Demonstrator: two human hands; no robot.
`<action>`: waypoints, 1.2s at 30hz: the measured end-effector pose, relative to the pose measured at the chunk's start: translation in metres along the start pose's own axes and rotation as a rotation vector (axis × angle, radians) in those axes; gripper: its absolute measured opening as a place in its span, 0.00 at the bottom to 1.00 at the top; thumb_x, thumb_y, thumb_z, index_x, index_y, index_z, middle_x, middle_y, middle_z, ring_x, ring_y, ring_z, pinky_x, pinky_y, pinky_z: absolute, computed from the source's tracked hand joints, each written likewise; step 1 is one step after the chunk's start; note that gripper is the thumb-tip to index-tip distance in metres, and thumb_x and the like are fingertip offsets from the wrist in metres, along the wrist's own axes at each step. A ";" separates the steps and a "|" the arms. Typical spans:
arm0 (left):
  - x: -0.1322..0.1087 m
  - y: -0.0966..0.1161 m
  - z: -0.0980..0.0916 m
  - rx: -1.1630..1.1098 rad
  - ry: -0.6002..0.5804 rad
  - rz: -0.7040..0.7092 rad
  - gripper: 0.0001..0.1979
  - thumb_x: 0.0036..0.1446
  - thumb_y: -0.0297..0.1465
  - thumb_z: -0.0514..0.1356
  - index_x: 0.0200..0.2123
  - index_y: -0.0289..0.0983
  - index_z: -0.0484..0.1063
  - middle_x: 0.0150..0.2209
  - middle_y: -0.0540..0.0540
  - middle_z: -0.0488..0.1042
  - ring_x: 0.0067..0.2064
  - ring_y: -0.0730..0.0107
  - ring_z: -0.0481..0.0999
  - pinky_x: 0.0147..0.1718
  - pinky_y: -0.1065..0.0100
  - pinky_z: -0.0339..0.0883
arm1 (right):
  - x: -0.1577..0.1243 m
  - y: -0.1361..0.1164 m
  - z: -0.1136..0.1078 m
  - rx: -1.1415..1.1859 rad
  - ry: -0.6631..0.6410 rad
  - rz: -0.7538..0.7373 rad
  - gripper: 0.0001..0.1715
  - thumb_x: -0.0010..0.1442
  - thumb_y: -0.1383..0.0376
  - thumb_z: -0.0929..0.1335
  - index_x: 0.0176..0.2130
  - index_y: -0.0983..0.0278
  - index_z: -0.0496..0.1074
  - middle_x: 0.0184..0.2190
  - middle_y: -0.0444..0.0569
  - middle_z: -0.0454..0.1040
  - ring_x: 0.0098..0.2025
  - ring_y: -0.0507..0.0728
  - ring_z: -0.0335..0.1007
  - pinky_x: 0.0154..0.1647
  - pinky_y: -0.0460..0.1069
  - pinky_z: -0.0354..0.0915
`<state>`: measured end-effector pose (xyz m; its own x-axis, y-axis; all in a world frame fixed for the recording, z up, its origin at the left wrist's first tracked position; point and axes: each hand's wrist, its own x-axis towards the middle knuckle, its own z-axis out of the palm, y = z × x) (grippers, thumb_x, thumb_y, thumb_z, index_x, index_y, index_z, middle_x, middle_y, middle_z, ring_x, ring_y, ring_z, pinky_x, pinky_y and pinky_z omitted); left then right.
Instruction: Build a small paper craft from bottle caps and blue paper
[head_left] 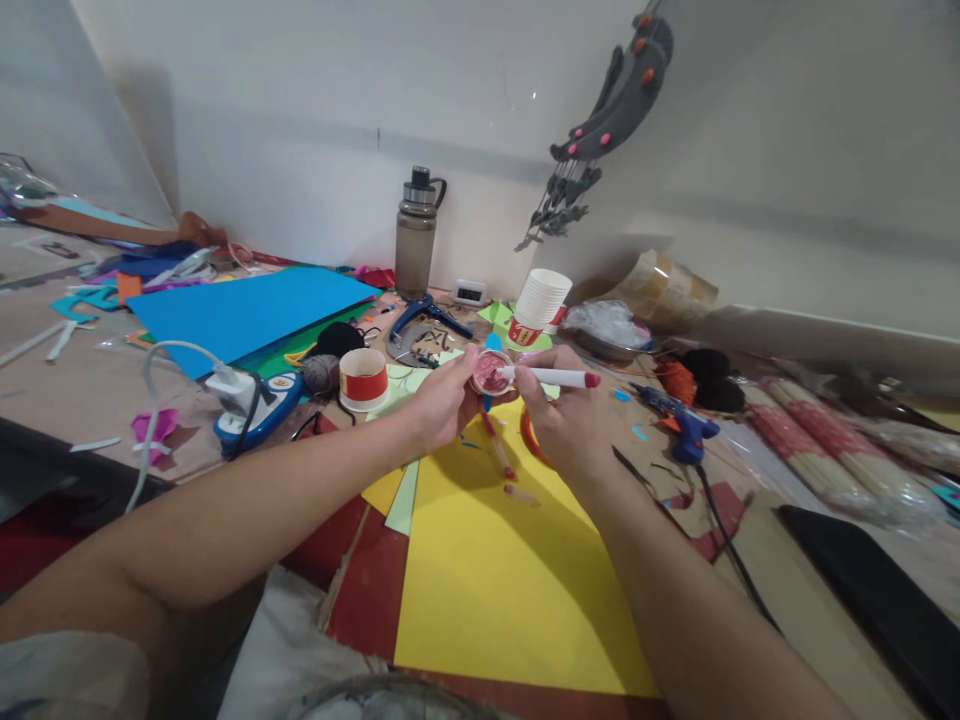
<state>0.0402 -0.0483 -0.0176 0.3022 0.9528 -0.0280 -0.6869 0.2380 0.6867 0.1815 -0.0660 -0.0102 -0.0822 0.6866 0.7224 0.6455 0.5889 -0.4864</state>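
Indoors, over yellow paper (517, 590) on a cluttered table (60, 370), left grip (448, 398) clasps pink disc (491, 373), right grip (570, 425) marker (559, 378).

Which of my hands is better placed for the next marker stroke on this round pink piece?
Your right hand, most likely: it holds the white marker with one end at the round pink piece, while your left hand holds that piece.
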 end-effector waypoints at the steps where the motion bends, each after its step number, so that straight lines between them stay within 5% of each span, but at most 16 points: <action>1: 0.000 0.000 0.000 0.000 0.009 -0.002 0.16 0.67 0.35 0.52 0.36 0.31 0.74 0.36 0.41 0.79 0.37 0.70 0.77 0.47 0.66 0.70 | 0.000 0.001 -0.001 -0.027 0.013 0.004 0.10 0.62 0.58 0.64 0.30 0.60 0.68 0.28 0.46 0.74 0.31 0.57 0.69 0.35 0.53 0.59; 10: 0.001 -0.003 -0.005 0.001 -0.026 -0.016 0.16 0.66 0.36 0.53 0.32 0.32 0.73 0.31 0.45 0.77 0.33 0.72 0.75 0.42 0.69 0.70 | -0.002 -0.006 0.006 0.097 -0.055 0.010 0.10 0.61 0.59 0.65 0.29 0.60 0.67 0.26 0.45 0.73 0.28 0.56 0.68 0.34 0.53 0.62; 21: -0.001 0.000 0.001 0.004 0.025 -0.017 0.17 0.68 0.34 0.50 0.35 0.31 0.74 0.35 0.41 0.79 0.37 0.69 0.77 0.44 0.66 0.71 | -0.002 0.004 0.001 -0.173 0.054 -0.062 0.11 0.61 0.60 0.65 0.28 0.60 0.65 0.26 0.46 0.74 0.32 0.58 0.69 0.40 0.55 0.58; 26: 0.000 0.000 -0.002 0.009 -0.010 0.018 0.17 0.66 0.37 0.52 0.33 0.32 0.74 0.34 0.43 0.78 0.37 0.70 0.77 0.47 0.66 0.70 | -0.003 -0.005 0.003 -0.003 -0.033 -0.020 0.10 0.61 0.60 0.64 0.28 0.60 0.65 0.26 0.45 0.72 0.29 0.56 0.68 0.36 0.54 0.59; 36: -0.001 0.002 0.001 -0.010 0.017 -0.001 0.16 0.67 0.35 0.51 0.37 0.32 0.74 0.35 0.42 0.79 0.39 0.68 0.78 0.49 0.64 0.69 | -0.002 -0.005 0.000 -0.042 0.022 0.021 0.11 0.60 0.60 0.65 0.27 0.59 0.65 0.24 0.45 0.72 0.28 0.56 0.67 0.35 0.53 0.61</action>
<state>0.0391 -0.0492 -0.0154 0.2921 0.9555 -0.0412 -0.6934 0.2413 0.6790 0.1791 -0.0706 -0.0094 -0.0519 0.6892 0.7227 0.6783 0.5554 -0.4810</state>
